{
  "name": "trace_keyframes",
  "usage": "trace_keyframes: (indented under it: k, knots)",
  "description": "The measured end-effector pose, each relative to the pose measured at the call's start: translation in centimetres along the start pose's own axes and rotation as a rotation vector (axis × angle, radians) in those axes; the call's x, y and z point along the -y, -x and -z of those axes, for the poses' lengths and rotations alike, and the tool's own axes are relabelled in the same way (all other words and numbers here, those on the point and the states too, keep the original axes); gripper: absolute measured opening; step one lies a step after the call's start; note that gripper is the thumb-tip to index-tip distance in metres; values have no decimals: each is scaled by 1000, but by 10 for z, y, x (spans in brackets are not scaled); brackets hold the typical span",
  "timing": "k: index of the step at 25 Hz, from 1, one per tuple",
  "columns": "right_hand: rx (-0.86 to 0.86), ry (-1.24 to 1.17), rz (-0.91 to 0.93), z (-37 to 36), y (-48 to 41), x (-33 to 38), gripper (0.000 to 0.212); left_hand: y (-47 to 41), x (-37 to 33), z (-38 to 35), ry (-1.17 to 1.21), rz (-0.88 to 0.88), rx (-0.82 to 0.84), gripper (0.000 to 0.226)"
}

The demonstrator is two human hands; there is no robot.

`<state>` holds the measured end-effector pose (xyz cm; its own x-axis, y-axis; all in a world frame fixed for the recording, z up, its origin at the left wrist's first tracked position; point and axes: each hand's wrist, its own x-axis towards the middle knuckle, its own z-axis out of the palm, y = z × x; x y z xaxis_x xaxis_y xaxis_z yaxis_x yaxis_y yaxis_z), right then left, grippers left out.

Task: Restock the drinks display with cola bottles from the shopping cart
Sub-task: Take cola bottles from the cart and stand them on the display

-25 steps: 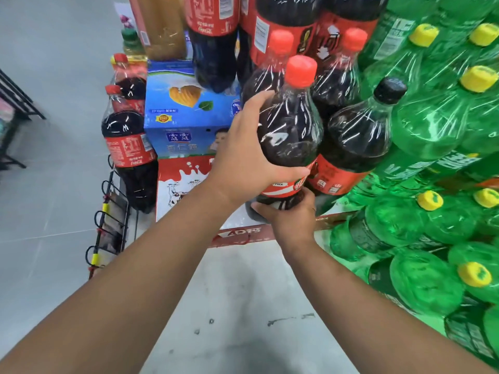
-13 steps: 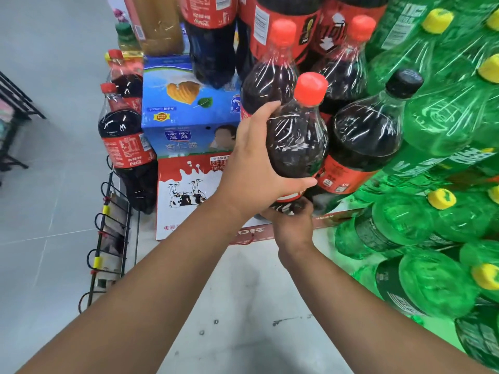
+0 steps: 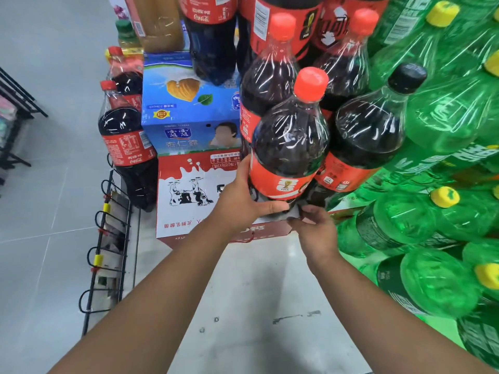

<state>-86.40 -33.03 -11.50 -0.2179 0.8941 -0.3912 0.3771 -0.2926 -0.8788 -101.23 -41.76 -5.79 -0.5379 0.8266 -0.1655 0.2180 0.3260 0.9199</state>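
A large cola bottle (image 3: pixel 290 141) with a red cap and red label stands at the front edge of the drinks display, on a red and white milk carton (image 3: pixel 189 211). My left hand (image 3: pixel 243 195) grips its lower part from the left, thumb across the front near the base. My right hand (image 3: pixel 316 230) is at the base on the right, its curled fingertips against the bottom of the bottle. Right beside it stand a black-capped cola bottle (image 3: pixel 370 130) and two more red-capped cola bottles (image 3: pixel 270 85) behind.
Wrapped green soda bottles (image 3: pixel 445 125) fill the right side. A blue drinks carton (image 3: pixel 189 109) sits on the milk carton, with more cola bottles (image 3: pixel 127 141) to its left. A black wire rack (image 3: pixel 108 238) stands at the left on the grey floor (image 3: pixel 256 306).
My left hand slid down from the bottle's shoulder to its lower part. The bottle now stands more upright against the other cola bottles, and my right hand moved from under it to its base.
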Motion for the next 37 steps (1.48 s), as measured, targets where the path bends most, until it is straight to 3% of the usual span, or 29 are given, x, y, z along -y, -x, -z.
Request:
trace_keyframes:
  k: [4,15,21,27,32,37]
  knots:
    - [-33,108,15,14,-12,-1,21,-1,3,-3,40,31,-7,113]
    - [-47,317,105,28,-15,15,33,-1,0,-8,68,42,-28,108]
    - [28,382,126,28,-11,10,27,3,-8,-5,25,67,-1,109]
    - [109,607,286,43,1,18,31,24,-22,0,-224,28,-11,99]
    - [125,902,523,68,30,31,37,58,-28,5,-612,7,-7,101]
    - [89,967,700,109,59,48,28,95,-60,-4,-775,-49,44,74]
